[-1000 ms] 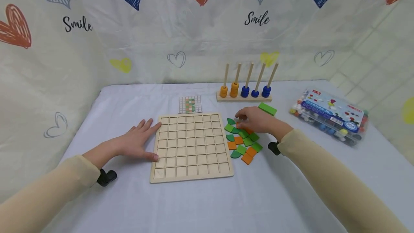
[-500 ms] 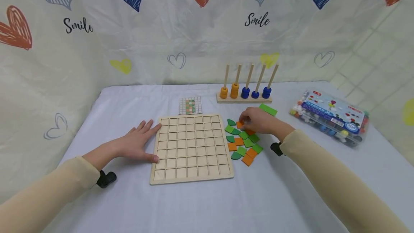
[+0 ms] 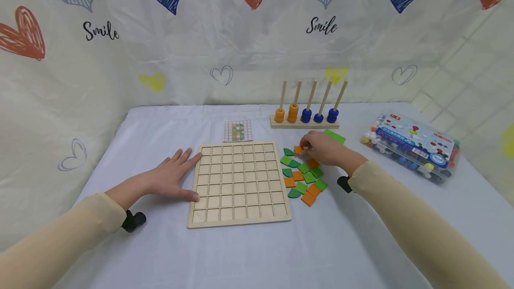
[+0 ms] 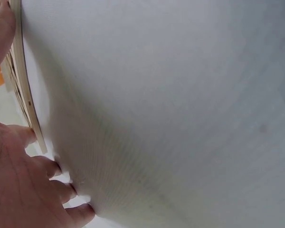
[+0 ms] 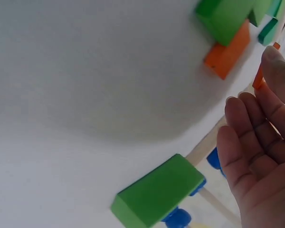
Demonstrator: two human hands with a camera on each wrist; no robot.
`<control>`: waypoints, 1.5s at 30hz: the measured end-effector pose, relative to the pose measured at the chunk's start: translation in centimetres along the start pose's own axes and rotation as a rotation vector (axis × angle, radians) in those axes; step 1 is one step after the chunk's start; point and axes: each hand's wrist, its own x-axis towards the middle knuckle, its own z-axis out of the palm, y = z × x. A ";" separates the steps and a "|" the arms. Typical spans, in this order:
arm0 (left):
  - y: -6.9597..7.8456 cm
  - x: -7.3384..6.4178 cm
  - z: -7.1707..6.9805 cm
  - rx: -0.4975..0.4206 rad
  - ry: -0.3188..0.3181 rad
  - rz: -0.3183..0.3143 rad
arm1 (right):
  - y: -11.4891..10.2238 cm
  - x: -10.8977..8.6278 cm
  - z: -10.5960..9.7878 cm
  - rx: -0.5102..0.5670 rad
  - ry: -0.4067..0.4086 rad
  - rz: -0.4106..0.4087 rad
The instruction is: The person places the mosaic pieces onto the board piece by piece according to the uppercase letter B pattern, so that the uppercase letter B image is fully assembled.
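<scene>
A square wooden grid board lies flat on the cloth. My left hand rests at its left side with fingers spread; thumb and index fingertip touch the board's edge in the left wrist view. To the right of the board, my right hand is over the top of a loose group of tiles. Between its thumb and index finger it pinches a thin orange tile. Below it lie green square tiles, dark green rounded tiles and orange square tiles.
Behind the board lies a pattern card with a coloured grid. A peg stand with orange and blue beads stands at the back. A green block is just beyond my right hand. At the far right is a clear plastic case of small coloured pieces.
My right hand has drawn slightly to the right and now has the orange tile lifted between its fingertips. Another orange tile below it shows more fully. The left hand stays at the board's edge.
</scene>
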 end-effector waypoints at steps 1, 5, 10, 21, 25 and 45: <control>0.0 0.0 0.0 -0.003 0.001 -0.001 | -0.2 0.1 -0.1 0.002 0.008 -0.011; -0.1 0.0 0.1 -0.003 0.003 -0.004 | -1.5 0.7 -0.3 0.008 0.028 -0.066; 0.0 0.1 0.0 -0.005 0.006 -0.001 | -3.9 1.6 0.0 0.063 0.007 -0.110; -0.1 0.0 -0.1 0.008 0.015 0.003 | -9.9 5.2 1.3 0.056 -0.041 -0.210; 0.0 0.0 -0.1 0.005 0.012 0.001 | -12.0 6.5 1.8 0.022 -0.063 -0.268; 0.0 -0.1 0.1 0.007 0.036 0.016 | -15.9 8.3 3.1 -0.028 -0.082 -0.264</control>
